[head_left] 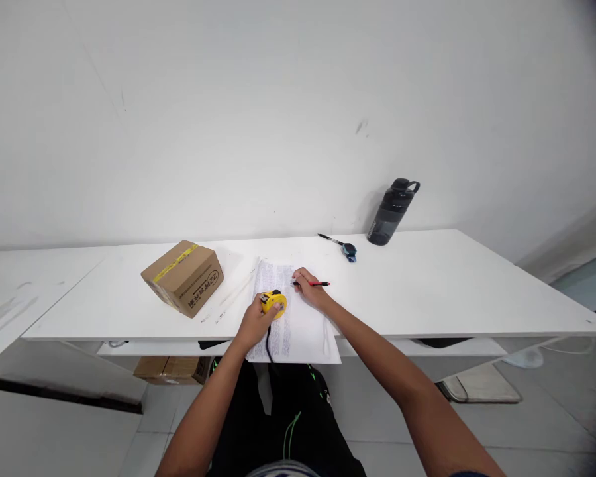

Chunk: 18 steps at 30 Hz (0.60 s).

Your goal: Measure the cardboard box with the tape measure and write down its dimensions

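Note:
My left hand (257, 321) is closed around a yellow tape measure (279, 306), with its black strap hanging down toward the table edge. It rests over a sheet of paper (308, 338) covered in columns of handwriting. Between the fingers of my right hand (308, 286) is a red and black pen (320, 283), and that hand lies on the upper right of the sheet. The pen's tip is too small to tell if it touches the paper. The sheet's lower end hangs over the front edge of the table.
A taped cardboard box (183, 277) sits left of the paper. Toward the wall lie a black pen (330, 238) and a dark wristwatch (349, 251). A dark water bottle (391, 212) stands at the back right of the white table (451, 291). Another box (171, 369) is below.

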Motion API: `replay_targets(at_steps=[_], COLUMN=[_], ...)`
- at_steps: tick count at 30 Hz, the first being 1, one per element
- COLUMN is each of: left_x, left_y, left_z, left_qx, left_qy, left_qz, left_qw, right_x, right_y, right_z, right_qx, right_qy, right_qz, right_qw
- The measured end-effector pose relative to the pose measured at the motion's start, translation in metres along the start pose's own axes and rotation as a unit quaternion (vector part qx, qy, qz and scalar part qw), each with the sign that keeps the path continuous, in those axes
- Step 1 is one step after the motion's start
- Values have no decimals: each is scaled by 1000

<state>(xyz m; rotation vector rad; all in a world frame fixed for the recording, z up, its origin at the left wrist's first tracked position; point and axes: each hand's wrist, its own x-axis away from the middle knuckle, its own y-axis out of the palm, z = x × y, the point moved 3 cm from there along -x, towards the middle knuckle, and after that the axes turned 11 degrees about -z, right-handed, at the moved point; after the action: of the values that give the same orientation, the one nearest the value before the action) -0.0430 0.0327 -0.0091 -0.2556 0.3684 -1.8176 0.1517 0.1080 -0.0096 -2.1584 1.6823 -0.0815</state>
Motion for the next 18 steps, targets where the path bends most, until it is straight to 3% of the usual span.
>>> replay_targets(at_steps=[6, 14, 18], left_x=[3, -2, -4], left_y=[-2, 2, 1], left_z=[-3, -12, -14], left_qx=[19, 89, 119], left_qy=[20, 29, 23], left_qz=[-34, -39, -16], left_qw=[999, 995, 992], right_x=[-1, -2, -1], right_y=[0, 1, 1], right_z=[12, 13, 13], right_qx=[13, 35, 33], right_qy=[47, 69, 74], right_qz=[34, 8, 1], right_qw=[998, 997, 997])
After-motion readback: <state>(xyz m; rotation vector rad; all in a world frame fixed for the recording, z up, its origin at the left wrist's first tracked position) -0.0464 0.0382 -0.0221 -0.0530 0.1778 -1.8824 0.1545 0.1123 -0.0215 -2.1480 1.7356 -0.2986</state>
